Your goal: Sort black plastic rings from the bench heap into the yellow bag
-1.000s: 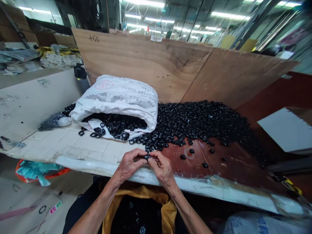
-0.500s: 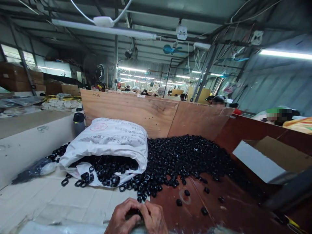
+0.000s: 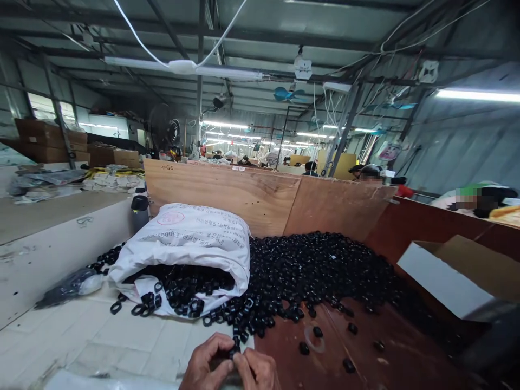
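At the bottom centre, my left hand is closed, with thumb and forefinger pinching a small black plastic ring. My right hand meets it from the other side, its fingertips closed on the lower part of the same piece. The fingers hide part of the ring. Just beyond my hands lies the front edge of a large heap of black plastic rings. More of them spill from the mouth of a white woven sack lying on its side to the left.
A wooden board stands behind the heap. An open cardboard box leans at the right, and a dark bottle stands beside the sack. A clear plastic bag lies left. Other people are beyond the right partition.
The camera view has shifted slightly, so the scene sits lower and further right. The black ring between my fingers, mostly hidden before, now shows above my fingertips.
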The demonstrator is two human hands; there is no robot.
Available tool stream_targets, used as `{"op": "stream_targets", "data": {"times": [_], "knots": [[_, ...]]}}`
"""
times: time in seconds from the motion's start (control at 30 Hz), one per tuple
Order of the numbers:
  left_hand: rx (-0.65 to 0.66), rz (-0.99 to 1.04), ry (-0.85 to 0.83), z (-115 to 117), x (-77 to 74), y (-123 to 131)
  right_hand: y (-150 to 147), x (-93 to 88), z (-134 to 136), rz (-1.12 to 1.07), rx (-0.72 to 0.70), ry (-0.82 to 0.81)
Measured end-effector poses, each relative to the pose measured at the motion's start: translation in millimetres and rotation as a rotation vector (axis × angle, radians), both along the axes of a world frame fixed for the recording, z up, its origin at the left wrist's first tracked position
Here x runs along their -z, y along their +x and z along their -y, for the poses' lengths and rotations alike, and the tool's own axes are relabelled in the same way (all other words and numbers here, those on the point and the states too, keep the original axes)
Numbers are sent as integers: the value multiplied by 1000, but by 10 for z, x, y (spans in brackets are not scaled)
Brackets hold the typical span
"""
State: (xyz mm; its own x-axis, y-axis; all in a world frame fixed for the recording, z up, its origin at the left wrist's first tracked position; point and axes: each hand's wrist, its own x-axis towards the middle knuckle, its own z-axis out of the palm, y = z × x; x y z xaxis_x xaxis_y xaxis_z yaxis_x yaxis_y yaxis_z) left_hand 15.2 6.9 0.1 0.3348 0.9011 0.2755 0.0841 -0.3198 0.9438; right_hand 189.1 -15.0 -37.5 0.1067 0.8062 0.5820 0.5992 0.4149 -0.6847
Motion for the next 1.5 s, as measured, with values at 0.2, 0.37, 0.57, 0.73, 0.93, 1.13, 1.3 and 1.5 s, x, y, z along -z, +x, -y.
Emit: {"op": "stream_targets", "data": {"times": [0.2,0.37,0.57,0.73,0.93,1.13,1.3,1.5], "knots": [[-35,-58,42,93,-142,20,77,-453,122,-131,-211,-286],[3,-40,21,74,-121,42,136,-410,117,-262,-294,-367],[6,1,-47,90,-132,47,137,-463,130,-223,-331,-124],[17,17,-56,86,-103,65,129,-476,127,-222,-305,-107],[18,-46,50,94,-144,69,94,-399,132,-186,-184,-221],[-29,-12,63,94,-119,61,74,-420,170,-63,-185,-236],[-102,24,25,92,-75,51,73,-478,202,14,-182,-224],[-64,28,7,96,-93,43,89,-497,185,-120,-239,-267]]}}
